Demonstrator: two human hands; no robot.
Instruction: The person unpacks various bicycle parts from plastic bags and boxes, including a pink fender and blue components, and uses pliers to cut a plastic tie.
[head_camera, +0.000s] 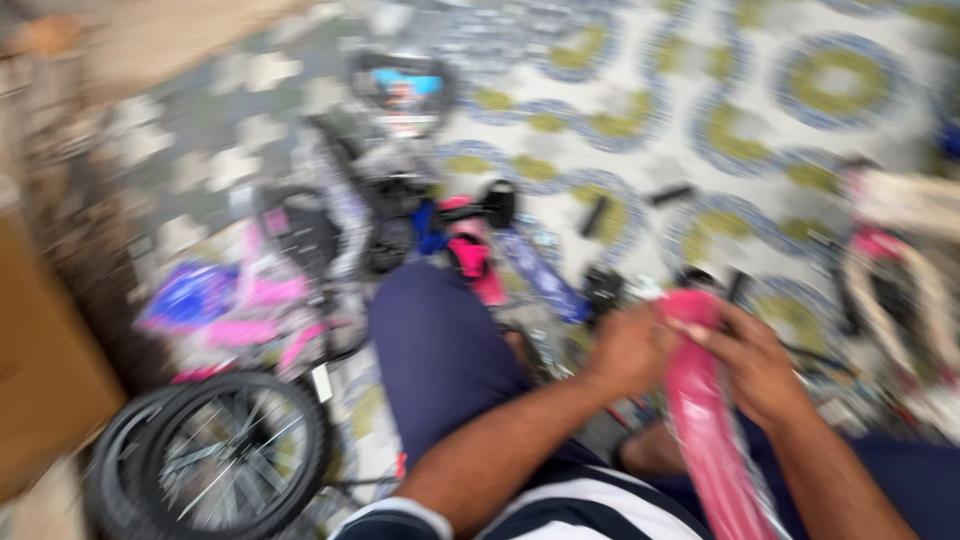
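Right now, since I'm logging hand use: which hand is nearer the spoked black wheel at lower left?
Left. The left hand grips the pink part on the side toward the wheel; the right hand holds its far side, farther away.

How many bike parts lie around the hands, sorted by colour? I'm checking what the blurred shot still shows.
Only what the blur lets me tell apart:
Pink: 2, the long pink part held by the left hand and right hand, and a pink piece
Black: 2, the spoked wheel and a pedal
Blue: 1, a blue strip
Total: 5
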